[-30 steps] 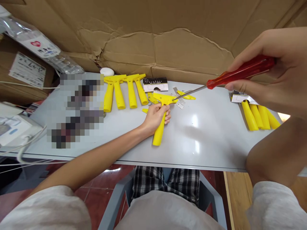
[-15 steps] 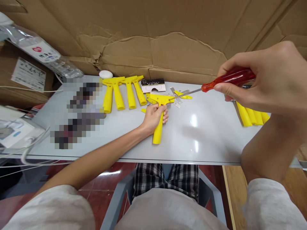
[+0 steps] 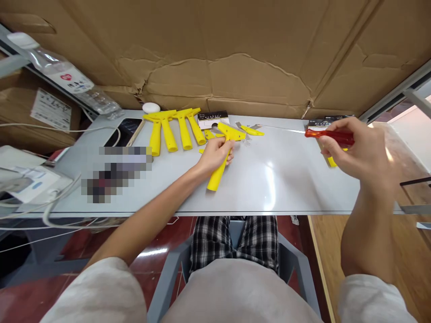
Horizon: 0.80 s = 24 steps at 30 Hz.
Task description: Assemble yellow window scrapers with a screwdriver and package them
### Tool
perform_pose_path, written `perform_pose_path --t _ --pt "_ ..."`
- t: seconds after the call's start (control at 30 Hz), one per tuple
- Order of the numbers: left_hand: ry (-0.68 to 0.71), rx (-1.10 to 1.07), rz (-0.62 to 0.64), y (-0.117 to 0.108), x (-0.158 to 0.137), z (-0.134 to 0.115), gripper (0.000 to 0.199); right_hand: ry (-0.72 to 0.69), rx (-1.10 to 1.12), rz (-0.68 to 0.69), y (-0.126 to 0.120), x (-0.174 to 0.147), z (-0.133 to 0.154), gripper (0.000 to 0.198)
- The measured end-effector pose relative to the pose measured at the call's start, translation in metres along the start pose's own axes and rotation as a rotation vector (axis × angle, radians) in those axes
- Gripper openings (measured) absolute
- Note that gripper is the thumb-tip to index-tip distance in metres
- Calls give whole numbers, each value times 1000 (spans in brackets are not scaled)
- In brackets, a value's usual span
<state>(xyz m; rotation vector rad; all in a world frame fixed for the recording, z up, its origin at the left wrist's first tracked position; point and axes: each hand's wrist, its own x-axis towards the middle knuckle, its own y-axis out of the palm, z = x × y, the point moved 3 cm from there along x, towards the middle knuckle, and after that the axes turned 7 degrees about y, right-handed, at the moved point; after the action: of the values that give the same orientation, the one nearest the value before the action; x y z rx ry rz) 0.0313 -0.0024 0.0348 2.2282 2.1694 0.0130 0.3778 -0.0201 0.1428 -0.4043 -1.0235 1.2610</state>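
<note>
My left hand (image 3: 217, 157) is closed around a yellow T-shaped scraper handle (image 3: 216, 178), its crossbar tilted at the top and its grip slanting down to the left. My right hand (image 3: 365, 150) grips a screwdriver (image 3: 328, 134) by its red translucent handle. The thin shaft points left, its tip apart from the scraper handle. Just beyond the held crossbar lie a loose yellow strip (image 3: 253, 131) and some thin blade-like pieces (image 3: 239, 125). Another yellow part (image 3: 209, 134) sits partly behind my left hand.
Several yellow scraper handles (image 3: 167, 134) lie at the back left beside a white round object (image 3: 151, 107). A black-and-white card (image 3: 212, 120) is behind. More yellow pieces (image 3: 332, 161) are partly hidden by my right hand. A phone (image 3: 125, 132) and cables lie left; cardboard (image 3: 256, 76) stands behind.
The screwdriver's tip has come away from the crossbar as my right hand moved back to the right. The held scraper handle has tilted. The camera view has shifted too.
</note>
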Motion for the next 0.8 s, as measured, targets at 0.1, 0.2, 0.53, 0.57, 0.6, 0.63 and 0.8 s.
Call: perform_pose_path --t 0.1,0.2,0.53,0.57,0.6,0.63,0.8 --pt "92 167 29 -4 -1 -6 37 123 -45 -39 21 -17 -39 23" --pt "249 445 70 3 -5 -12 14 129 -108 1 45 -27 -58 24" --pt "309 1118 268 32 -6 2 29 73 -336 181 91 -30 -80 23" --pt "318 1123 268 32 -5 3 26 64 -353 185 94 -29 -82 23" --pt "324 1133 265 31 -4 4 24 58 -364 185 96 -28 -84 23" --pt "326 1146 265 30 -3 5 23 56 -372 180 98 -27 -86 22" --pt "305 1106 231 30 1 9 36 52 -400 161 102 -22 -88 17"
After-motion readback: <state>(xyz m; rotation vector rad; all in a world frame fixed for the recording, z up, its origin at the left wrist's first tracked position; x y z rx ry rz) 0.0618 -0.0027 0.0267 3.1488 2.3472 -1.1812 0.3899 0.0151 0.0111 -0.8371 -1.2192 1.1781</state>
